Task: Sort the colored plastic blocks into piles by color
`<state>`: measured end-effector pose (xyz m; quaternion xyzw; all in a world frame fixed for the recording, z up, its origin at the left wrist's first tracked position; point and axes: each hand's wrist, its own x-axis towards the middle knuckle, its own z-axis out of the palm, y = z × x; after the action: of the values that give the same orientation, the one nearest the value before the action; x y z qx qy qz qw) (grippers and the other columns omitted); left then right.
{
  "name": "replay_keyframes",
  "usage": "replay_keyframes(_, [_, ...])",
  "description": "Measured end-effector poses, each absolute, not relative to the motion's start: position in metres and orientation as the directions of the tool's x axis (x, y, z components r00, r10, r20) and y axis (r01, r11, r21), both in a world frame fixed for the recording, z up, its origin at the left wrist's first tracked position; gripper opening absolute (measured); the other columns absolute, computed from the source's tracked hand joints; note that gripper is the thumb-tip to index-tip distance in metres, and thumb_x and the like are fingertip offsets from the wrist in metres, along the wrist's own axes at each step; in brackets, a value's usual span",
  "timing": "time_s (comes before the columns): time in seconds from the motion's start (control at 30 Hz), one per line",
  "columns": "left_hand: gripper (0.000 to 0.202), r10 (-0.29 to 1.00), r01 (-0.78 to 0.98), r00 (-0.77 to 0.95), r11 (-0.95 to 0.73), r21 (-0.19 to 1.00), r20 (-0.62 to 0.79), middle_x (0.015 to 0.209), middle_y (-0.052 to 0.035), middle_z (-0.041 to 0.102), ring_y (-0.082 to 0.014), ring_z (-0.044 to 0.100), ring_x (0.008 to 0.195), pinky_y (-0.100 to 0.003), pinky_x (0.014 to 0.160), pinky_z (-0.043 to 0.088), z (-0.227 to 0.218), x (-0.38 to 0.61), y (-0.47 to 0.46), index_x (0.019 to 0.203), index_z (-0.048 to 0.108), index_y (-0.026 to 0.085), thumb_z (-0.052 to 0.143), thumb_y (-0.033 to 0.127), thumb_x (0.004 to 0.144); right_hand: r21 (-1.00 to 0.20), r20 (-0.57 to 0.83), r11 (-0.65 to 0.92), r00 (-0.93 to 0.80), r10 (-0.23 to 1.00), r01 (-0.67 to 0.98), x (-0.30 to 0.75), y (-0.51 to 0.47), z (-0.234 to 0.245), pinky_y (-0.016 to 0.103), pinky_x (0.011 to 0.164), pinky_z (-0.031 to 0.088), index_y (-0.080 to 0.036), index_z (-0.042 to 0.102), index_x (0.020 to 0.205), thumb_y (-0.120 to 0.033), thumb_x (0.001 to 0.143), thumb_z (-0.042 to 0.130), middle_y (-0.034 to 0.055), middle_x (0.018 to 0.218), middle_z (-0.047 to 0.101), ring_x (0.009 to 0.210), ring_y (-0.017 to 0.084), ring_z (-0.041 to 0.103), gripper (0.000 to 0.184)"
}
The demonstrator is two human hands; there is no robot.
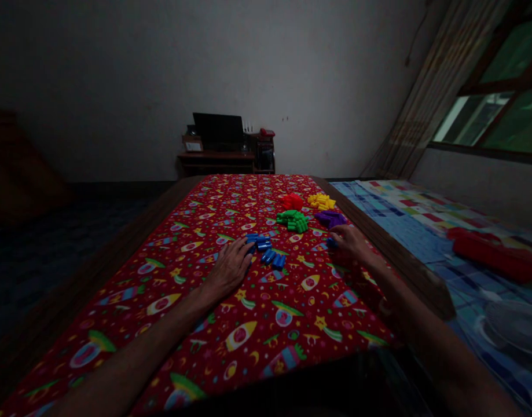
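Observation:
My left hand (pixel 231 265) lies palm down on the red patterned cloth (pixel 257 313), fingers stretched out. Its fingertips rest at the edge of a loose group of small blue plastic pieces (pixel 266 246), short and tube-like. Over on the right, my right hand (pixel 351 242) pinches a single blue plastic piece (pixel 331 242) just above or on the cloth; I cannot tell which. Just beyond that hand sits a pile of purple pieces (pixel 330 218). Green pieces (pixel 293 220) are heaped to the left of the purple ones, with red pieces (pixel 292 201) and yellow pieces (pixel 321 201) behind.
The cloth covers a long table with a brown edge (pixel 404 275). At the far wall stands a desk (pixel 217 156) with a dark monitor (pixel 219 130). To the right, a checked bedspread (pixel 396 211) holds a red bundle (pixel 494 255) and a round fan-like object (pixel 515 324).

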<state>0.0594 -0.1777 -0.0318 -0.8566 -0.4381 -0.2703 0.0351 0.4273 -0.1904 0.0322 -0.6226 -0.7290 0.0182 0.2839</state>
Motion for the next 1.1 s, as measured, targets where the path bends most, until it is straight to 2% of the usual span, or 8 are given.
replay_keyframes(0.1, [0.045, 0.730, 0.773, 0.450, -0.607, 0.185, 0.514, 0.140, -0.0129, 0.053, -0.0260, 0.043, 0.134, -0.052, 0.112, 0.031, -0.033, 0.059, -0.177, 0.134, 0.050, 0.020, 0.025, 0.037, 0.101, -0.411, 0.526, 0.447, -0.194, 0.828, 0.794, 0.384, -0.197, 0.028, 0.029, 0.073, 0.045, -0.014, 0.071, 0.091, -0.028, 0.092, 0.046, 0.0110, 0.091, 0.071, 0.080, 0.019, 0.063, 0.028])
replay_keyframes(0.2, [0.044, 0.737, 0.782, 0.419, -0.590, 0.202, 0.530, 0.140, -0.0121, 0.054, -0.0248, 0.043, 0.133, -0.052, 0.113, 0.028, -0.037, 0.056, -0.175, 0.133, 0.050, 0.021, 0.025, 0.036, 0.100, -0.369, 0.402, 0.701, -0.575, 0.713, 0.611, 0.330, -0.209, 0.014, 0.028, 0.074, 0.047, -0.016, 0.068, 0.104, -0.035, 0.096, 0.049, 0.0091, 0.095, 0.070, 0.081, 0.017, 0.062, 0.028])
replay_keyframes(0.27, [0.043, 0.751, 0.789, 0.395, -0.573, 0.223, 0.530, 0.138, -0.0114, 0.054, -0.0241, 0.044, 0.133, -0.052, 0.114, 0.026, -0.040, 0.054, -0.174, 0.132, 0.051, 0.022, 0.025, 0.035, 0.100, -0.266, 0.380, 0.772, -0.673, 0.634, 0.577, 0.305, -0.216, 0.001, 0.032, 0.084, 0.048, -0.017, 0.063, 0.118, -0.037, 0.094, 0.054, 0.0126, 0.113, 0.065, 0.097, 0.021, 0.060, 0.032])
replay_keyframes(0.37, [0.042, 0.758, 0.786, 0.378, -0.566, 0.248, 0.532, 0.137, -0.0108, 0.055, -0.0235, 0.044, 0.131, -0.051, 0.114, 0.026, -0.043, 0.051, -0.172, 0.130, 0.052, 0.023, 0.026, 0.034, 0.100, -0.171, 0.388, 0.755, -0.662, 0.642, 0.633, 0.294, -0.215, -0.018, 0.037, 0.092, 0.046, -0.021, 0.056, 0.128, -0.030, 0.096, 0.051, 0.0138, 0.126, 0.057, 0.112, 0.023, 0.054, 0.034])
replay_keyframes(0.57, [0.041, 0.740, 0.760, 0.406, -0.599, 0.253, 0.536, 0.134, -0.0111, 0.057, -0.0230, 0.045, 0.130, -0.048, 0.113, 0.029, -0.043, 0.050, -0.170, 0.130, 0.052, 0.020, 0.028, 0.032, 0.098, -0.217, 0.471, 0.676, -0.531, 0.704, 0.704, 0.350, -0.191, -0.011, 0.035, 0.091, 0.047, -0.018, 0.055, 0.128, -0.021, 0.093, 0.051, 0.0132, 0.117, 0.062, 0.106, 0.021, 0.057, 0.035])
replay_keyframes(0.8, [0.041, 0.740, 0.752, 0.395, -0.601, 0.272, 0.544, 0.133, -0.0106, 0.057, -0.0240, 0.047, 0.129, -0.048, 0.111, 0.032, -0.040, 0.052, -0.172, 0.130, 0.052, 0.021, 0.029, 0.033, 0.098, -0.107, 0.275, 0.325, -0.286, 0.918, 0.940, 0.421, -0.192, 0.012, 0.029, 0.072, 0.043, -0.011, 0.069, 0.095, -0.021, 0.089, 0.050, 0.0143, 0.090, 0.069, 0.079, 0.020, 0.062, 0.022])
replay_keyframes(1.0, [0.042, 0.733, 0.741, 0.419, -0.617, 0.264, 0.536, 0.134, -0.0116, 0.056, -0.0240, 0.046, 0.130, -0.049, 0.111, 0.033, -0.039, 0.051, -0.172, 0.131, 0.050, 0.020, 0.026, 0.034, 0.099, -0.162, 0.515, 0.593, -0.445, 0.733, 0.789, 0.376, -0.185, 0.004, 0.031, 0.079, 0.045, -0.015, 0.063, 0.107, -0.025, 0.095, 0.045, 0.0130, 0.099, 0.067, 0.089, 0.020, 0.060, 0.024])
replay_keyframes(1.1, [0.042, 0.725, 0.736, 0.415, -0.623, 0.267, 0.550, 0.134, -0.0113, 0.056, -0.0238, 0.046, 0.131, -0.048, 0.112, 0.032, -0.042, 0.050, -0.171, 0.131, 0.050, 0.020, 0.026, 0.035, 0.099, -0.118, 0.421, 0.653, -0.557, 0.715, 0.748, 0.318, -0.185, 0.002, 0.032, 0.077, 0.046, -0.016, 0.063, 0.106, -0.030, 0.095, 0.048, 0.0120, 0.096, 0.068, 0.086, 0.021, 0.059, 0.023])
